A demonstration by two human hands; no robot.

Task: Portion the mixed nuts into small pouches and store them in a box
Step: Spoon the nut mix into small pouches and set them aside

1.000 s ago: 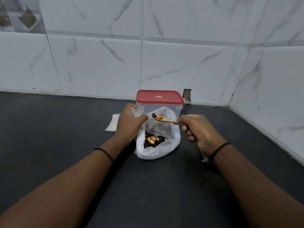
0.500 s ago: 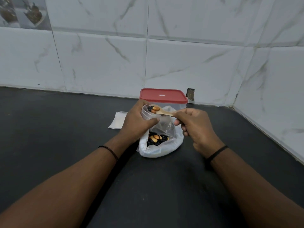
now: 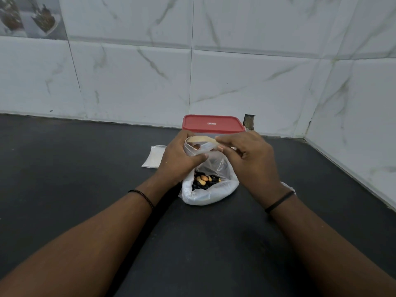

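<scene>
Right now, centre frame, the left hand is curled around a small clear pouch, holding its mouth open and facing up-right. The right hand pinches the handle of a wooden spoon, whose long axis runs roughly left-right with the bowl end tipped over the pouch mouth; the bowl looks turned over, contents not clear, one nut seems visible inside the pouch. Key relation: spoon bowl sits directly at the pouch opening, touching or just above, cannot tell. Directly below both hands the big plastic bag of mixed nuts lies open on the bench. Behind the hands stands the box, red lid on. Spare flat pouches lie left of the left hand. Bench is dark and matte; white marble-look tiled walls meet in a corner at right.
</scene>
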